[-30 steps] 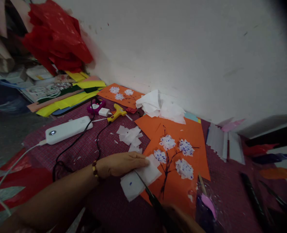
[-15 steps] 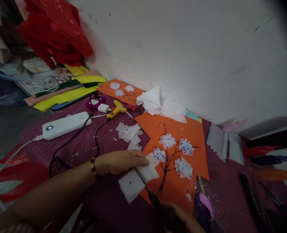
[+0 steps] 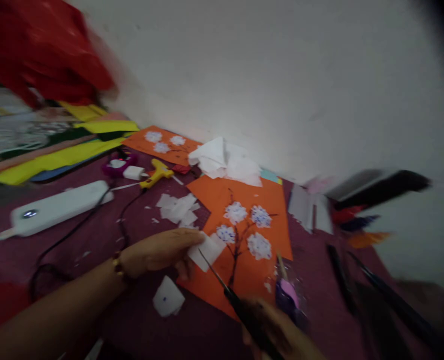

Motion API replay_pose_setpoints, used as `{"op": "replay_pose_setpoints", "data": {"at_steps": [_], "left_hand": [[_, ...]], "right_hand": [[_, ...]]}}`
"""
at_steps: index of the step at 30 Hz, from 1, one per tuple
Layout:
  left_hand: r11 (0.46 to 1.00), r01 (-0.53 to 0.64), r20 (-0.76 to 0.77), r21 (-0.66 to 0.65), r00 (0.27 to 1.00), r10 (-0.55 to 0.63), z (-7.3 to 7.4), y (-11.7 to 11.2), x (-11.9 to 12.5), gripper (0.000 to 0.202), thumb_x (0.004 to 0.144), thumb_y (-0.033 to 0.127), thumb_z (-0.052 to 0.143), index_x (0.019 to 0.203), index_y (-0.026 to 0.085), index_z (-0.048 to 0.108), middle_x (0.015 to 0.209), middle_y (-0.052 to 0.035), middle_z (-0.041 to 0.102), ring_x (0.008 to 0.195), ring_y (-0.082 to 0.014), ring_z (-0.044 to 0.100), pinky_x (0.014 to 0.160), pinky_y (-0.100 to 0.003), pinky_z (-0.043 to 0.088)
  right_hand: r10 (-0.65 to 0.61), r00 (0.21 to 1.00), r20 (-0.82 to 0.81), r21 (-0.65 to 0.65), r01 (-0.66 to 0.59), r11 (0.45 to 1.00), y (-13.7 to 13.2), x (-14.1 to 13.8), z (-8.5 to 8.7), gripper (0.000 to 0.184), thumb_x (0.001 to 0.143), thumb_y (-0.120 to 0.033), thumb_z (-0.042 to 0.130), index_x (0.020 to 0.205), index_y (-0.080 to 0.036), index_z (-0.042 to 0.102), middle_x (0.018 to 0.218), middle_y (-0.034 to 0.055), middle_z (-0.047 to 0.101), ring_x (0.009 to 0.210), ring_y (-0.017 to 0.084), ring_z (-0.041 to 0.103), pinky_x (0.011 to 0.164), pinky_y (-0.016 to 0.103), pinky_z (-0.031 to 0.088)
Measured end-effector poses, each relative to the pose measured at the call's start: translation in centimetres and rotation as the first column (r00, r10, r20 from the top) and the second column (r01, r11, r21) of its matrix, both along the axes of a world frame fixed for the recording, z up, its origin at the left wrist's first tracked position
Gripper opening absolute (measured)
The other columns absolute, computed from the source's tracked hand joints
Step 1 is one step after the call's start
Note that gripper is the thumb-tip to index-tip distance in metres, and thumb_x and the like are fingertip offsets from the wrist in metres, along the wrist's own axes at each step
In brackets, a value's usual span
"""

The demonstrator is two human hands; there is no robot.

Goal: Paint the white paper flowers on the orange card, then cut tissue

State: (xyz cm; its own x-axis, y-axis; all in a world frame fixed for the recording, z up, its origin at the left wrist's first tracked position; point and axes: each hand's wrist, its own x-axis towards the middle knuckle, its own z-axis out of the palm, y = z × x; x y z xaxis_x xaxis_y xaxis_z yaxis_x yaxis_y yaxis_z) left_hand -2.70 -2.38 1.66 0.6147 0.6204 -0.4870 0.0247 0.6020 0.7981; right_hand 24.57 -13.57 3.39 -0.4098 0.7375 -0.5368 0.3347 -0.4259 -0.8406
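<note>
My left hand (image 3: 165, 250), with a beaded bracelet at the wrist, pinches a small stack of white tissue paper (image 3: 207, 251). In my right hand (image 3: 278, 325) is a pair of scissors (image 3: 244, 312) with black handles. Its blades point up and left, their tip at the lower edge of the paper. Below my left hand lies a white tissue square (image 3: 168, 299) with a blue dot. Beneath the held paper is an orange card (image 3: 252, 275) bearing a drawn dark branch and several white-and-blue paper blossoms (image 3: 259, 246).
Left on the purple table are loose tissue pieces (image 3: 179, 207), a yellow glue gun (image 3: 157, 173) and a white power bank (image 3: 62, 207). Crumpled tissue (image 3: 225, 160) lies by the wall. A plastic cup with purple paint (image 3: 287, 300) and dark tools (image 3: 387, 295) stand right.
The dotted square beside the blades now lies apart, lower left. My left hand has lifted the other paper off the card slightly. The whole view has swung right and is blurred.
</note>
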Motion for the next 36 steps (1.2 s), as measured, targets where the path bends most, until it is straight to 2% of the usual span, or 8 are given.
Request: {"op": "replay_pose_setpoints", "data": {"at_steps": [5, 9, 12, 18, 22, 25, 29, 36], "left_hand": [[0.985, -0.173, -0.088, -0.016, 0.981, 0.171, -1.5, 0.9, -0.3, 0.038, 0.083, 0.048, 0.062, 0.07, 0.012, 0.065, 0.055, -0.007, 0.066, 0.042, -0.0131, 0.057, 0.044, -0.022, 0.047], [0.969, -0.247, -0.062, -0.002, 0.967, 0.247, -1.4, 1.2, 0.1, 0.027, 0.079, 0.038, 0.069, 0.068, 0.014, 0.062, 0.055, -0.005, 0.064, 0.047, -0.0139, 0.058, 0.043, -0.021, 0.046], [0.962, -0.273, 0.002, -0.009, 0.962, 0.274, -0.6, 0.8, 0.5, 0.025, 0.07, 0.031, 0.078, 0.069, 0.014, 0.06, 0.057, -0.0021, 0.063, 0.048, -0.0124, 0.058, 0.043, -0.02, 0.048], [0.97, -0.24, 0.094, -0.028, 0.966, 0.242, -0.1, 0.3, 0.7, 0.034, 0.059, 0.022, 0.083, 0.078, 0.015, 0.056, 0.061, 0.0019, 0.062, 0.048, -0.0121, 0.061, 0.045, -0.02, 0.049], [0.974, -0.226, 0.109, 0.024, 0.969, 0.222, 1.0, -0.2, 1.3, 0.03, 0.06, 0.02, 0.074, 0.084, 0.014, 0.058, 0.061, 0.0026, 0.062, 0.046, -0.0098, 0.059, 0.045, -0.019, 0.047], [0.981, -0.173, 0.071, 0.09, 0.983, 0.167, 2.3, -0.6, 2.4, 0.021, 0.06, 0.018, 0.067, 0.08, 0.014, 0.06, 0.059, 0.0032, 0.06, 0.045, -0.0077, 0.055, 0.045, -0.017, 0.045], [0.979, -0.08, 0.077, 0.189, 0.995, 0.067, 2.8, -0.8, 4.0, 0.01, 0.065, 0.017, 0.062, 0.073, 0.015, 0.058, 0.062, 0.0037, 0.059, 0.048, -0.0059, 0.053, 0.05, -0.017, 0.047], [0.946, -0.043, 0.105, 0.323, 0.994, 0.01, 0.8, -0.4, 4.3, 0.026, 0.072, 0.026, 0.06, 0.096, 0.016, 0.059, 0.075, -0.001, 0.063, 0.055, -0.0092, 0.056, 0.049, -0.02, 0.046]], "right_hand": [[-0.443, 0.895, 0.041, 0.4, 0.392, 0.829, -0.8, 4.3, 0.9, 0.049, 0.086, -0.038, 0.063, 0.131, -0.021, 0.054, 0.135, 0.0112, 0.059, 0.122, 0.023, 0.057, 0.105, 0.037, 0.042], [-0.688, 0.673, 0.271, 0.685, 0.367, 0.629, -0.5, 9.1, -1.5, 0.051, 0.085, -0.035, 0.057, 0.131, -0.016, 0.052, 0.128, 0.0131, 0.064, 0.12, 0.025, 0.059, 0.104, 0.039, 0.043], [-0.724, 0.443, 0.53, 0.728, 0.2, 0.655, 0.0, 11.6, -4.0, 0.051, 0.084, -0.034, 0.052, 0.13, -0.014, 0.053, 0.123, 0.0148, 0.065, 0.113, 0.028, 0.063, 0.098, 0.042, 0.046], [-0.659, 0.313, 0.684, 0.713, -0.092, 0.696, 0.5, 14.3, -7.2, 0.051, 0.086, -0.036, 0.046, 0.125, -0.007, 0.057, 0.114, 0.0207, 0.066, 0.108, 0.035, 0.063, 0.094, 0.047, 0.048], [-0.701, 0.346, 0.623, 0.771, -0.122, 0.625, 0.7, 13.5, -5.5, 0.046, 0.086, -0.039, 0.045, 0.112, -0.007, 0.064, 0.108, 0.0229, 0.066, 0.104, 0.039, 0.062, 0.093, 0.053, 0.045], [-0.684, 0.62, 0.385, 0.824, 0.104, 0.558, 1.2, 9.1, -2.5, 0.038, 0.088, -0.041, 0.048, 0.113, -0.016, 0.062, 0.113, 0.0162, 0.066, 0.104, 0.03, 0.063, 0.093, 0.044, 0.047], [-0.377, 0.926, -0.002, 0.647, 0.289, 0.706, 3.1, 0.6, 0.1, 0.033, 0.088, -0.048, 0.054, 0.104, -0.02, 0.062, 0.096, 0.0082, 0.068, 0.089, 0.022, 0.064, 0.081, 0.035, 0.05], [-0.268, 0.911, -0.312, 0.339, 0.371, 0.865, 6.3, -6.0, -2.0, 0.044, 0.07, -0.059, 0.071, 0.082, -0.019, 0.057, 0.069, -0.001, 0.06, 0.056, 0.011, 0.052, 0.053, 0.025, 0.041]]}}
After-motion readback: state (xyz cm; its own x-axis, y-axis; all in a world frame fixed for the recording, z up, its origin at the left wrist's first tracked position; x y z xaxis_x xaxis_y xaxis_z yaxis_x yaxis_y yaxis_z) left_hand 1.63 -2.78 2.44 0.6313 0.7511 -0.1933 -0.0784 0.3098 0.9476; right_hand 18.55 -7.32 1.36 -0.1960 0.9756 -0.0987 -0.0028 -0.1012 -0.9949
